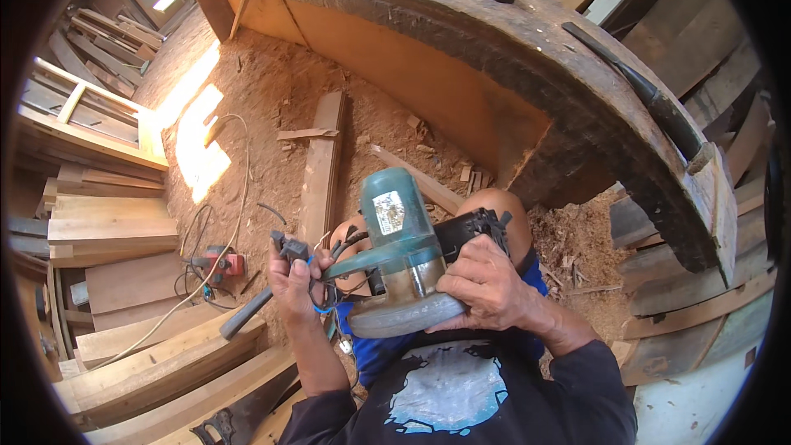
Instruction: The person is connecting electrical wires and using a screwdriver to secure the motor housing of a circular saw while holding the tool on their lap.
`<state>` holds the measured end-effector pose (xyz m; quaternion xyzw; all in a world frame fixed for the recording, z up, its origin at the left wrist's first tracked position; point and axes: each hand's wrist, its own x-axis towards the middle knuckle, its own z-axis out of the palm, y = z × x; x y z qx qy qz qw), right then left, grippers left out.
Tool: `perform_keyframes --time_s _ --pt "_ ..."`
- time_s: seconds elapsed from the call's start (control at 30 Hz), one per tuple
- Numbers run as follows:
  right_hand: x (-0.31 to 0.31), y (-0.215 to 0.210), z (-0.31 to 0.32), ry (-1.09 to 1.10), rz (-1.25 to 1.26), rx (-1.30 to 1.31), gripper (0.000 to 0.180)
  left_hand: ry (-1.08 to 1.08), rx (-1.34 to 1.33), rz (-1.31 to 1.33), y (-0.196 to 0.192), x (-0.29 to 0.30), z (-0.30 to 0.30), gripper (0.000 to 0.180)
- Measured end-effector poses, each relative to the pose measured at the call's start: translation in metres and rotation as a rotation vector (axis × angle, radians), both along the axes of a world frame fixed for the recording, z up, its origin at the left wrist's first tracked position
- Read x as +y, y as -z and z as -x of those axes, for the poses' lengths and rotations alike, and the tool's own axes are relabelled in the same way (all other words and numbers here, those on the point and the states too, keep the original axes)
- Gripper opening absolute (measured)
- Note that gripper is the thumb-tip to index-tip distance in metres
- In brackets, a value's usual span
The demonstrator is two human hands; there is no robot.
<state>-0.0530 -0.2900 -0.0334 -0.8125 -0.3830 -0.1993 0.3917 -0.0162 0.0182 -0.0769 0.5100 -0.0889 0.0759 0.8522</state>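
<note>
Right hand: fingers curled over the rim of the grey blade guard, gripping the teal circular saw from the right side; thumb side toward the black handle. Left hand: fingers clenched around the black cable and blue binding at the saw's left side, a small dark plug-like piece sticking up just above the knuckles. Saw held over the lap, motor housing pointing away from the body, resting near a bare knee. Dark-handled tool lying just beside left wrist, on stacked planks. Red power tool with pale cord on the sawdust floor, further left. Long plank on floor ahead. Heavy curved dark timber arching overhead to the right.
</note>
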Motion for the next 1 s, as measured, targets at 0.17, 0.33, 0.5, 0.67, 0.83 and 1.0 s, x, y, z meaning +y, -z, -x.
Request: perform_keyframes --time_s 0.17,0.33,0.5,0.67,0.83,1.0 --pt "-0.020 0.004 -0.016 -0.061 0.004 -0.054 0.048 -0.089 -0.021 -0.019 -0.007 -0.020 0.007 0.034" --pt "-0.036 0.009 -0.038 -0.016 -0.067 0.030 0.052 -0.126 0.028 -0.086 -0.014 -0.034 -0.018 0.025" --pt "-0.043 0.009 -0.086 -0.016 -0.181 0.207 0.059 -0.103 0.008 -0.145 -0.012 -0.025 -0.062 0.016" --pt "-0.039 -0.014 -0.105 -0.057 -0.114 0.402 0.061 -0.080 0.072 -0.062 -0.012 -0.023 -0.066 0.010" --pt "-0.032 -0.019 -0.108 -0.089 -0.075 0.408 0.059 -0.077 0.097 0.010 -0.010 -0.014 -0.063 0.011" --pt "-0.035 0.004 -0.099 -0.090 -0.127 0.252 0.058 -0.109 0.105 -0.005 -0.009 -0.021 -0.058 0.011"
